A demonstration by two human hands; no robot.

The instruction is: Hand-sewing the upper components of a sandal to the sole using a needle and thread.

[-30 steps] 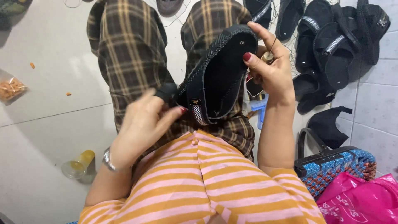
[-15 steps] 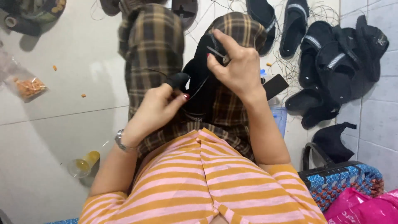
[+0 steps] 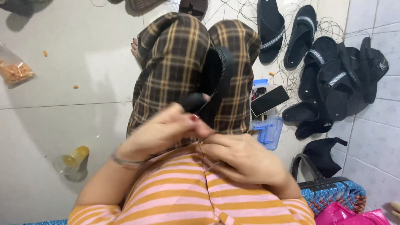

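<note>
Black sandal [image 3: 216,83] lies wedged between the plaid-trousered knees, just beyond both hands, sole edge up. Looks light and rubbery; the sole should flex a little, while the strap is softer. Best taken by the thick sole rim or heel end, not by the strap, which would likely twist.

Left hand [image 3: 164,131]: fingers drawn together, pinching what appears to be a thin thread [image 3: 201,143]; a dark thimble-like cap [image 3: 192,101] sits on one finger, touching the sandal. Right hand [image 3: 241,160]: fingers curled close against the striped shirt, tips meeting the left hand's. Whether it grips a needle or only the thread, cannot tell. The thread is fine, limp, and probably easy to lose or snag.

Around: to the right of the right hand, a dark phone [image 3: 270,100] resting above a blue plastic box [image 3: 266,131]. Farther right, a heap of black sandals [image 3: 333,79] with loose wire or cord strewn on the tiles. Near the right elbow, a woven blue basket [image 3: 333,196] and pink bag [image 3: 350,216]. Left of the left hand, well apart, a yellow-capped bottle [image 3: 73,160] and a snack bag [image 3: 14,68].

In the way: knees crowd the sandal; loose cords could tangle.
</note>
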